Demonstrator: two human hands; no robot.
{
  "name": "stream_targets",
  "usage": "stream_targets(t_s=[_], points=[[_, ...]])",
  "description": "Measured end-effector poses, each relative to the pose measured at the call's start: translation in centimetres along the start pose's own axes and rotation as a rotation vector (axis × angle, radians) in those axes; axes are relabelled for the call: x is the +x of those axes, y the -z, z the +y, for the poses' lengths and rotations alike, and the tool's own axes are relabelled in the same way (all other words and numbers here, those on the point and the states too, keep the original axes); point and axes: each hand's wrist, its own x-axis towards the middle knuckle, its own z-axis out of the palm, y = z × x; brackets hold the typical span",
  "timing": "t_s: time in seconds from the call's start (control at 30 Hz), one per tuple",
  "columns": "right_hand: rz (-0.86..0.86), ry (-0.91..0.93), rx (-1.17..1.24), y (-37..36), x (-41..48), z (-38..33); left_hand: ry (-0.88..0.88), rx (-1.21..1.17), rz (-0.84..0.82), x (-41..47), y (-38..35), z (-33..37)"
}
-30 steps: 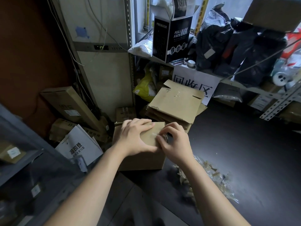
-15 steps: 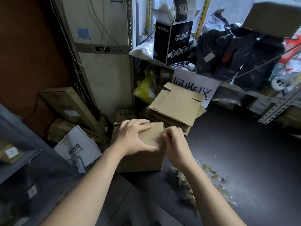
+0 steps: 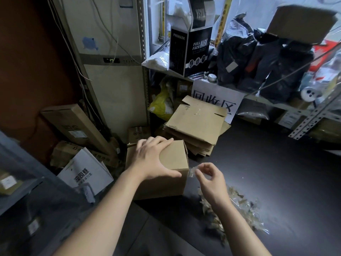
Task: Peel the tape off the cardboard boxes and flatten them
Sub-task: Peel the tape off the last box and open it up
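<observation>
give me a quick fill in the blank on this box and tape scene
1. The left hand rests on the ___ of the small brown cardboard box.
2. The right hand pinches a strip of clear ___.
3. Behind that box lies a stack of ___ brown cardboard.
4. The tall black carton reads FULL FACE ___.
Missing words: top, tape, flattened, MASK.
</observation>
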Motion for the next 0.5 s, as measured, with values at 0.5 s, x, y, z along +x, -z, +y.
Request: stream_targets(t_s=[0.5], points=[[0.009, 0.176, -0.126, 0.4, 1.3, -2.8, -0.075, -0.285, 0.263, -1.6, 1.7, 1.2]])
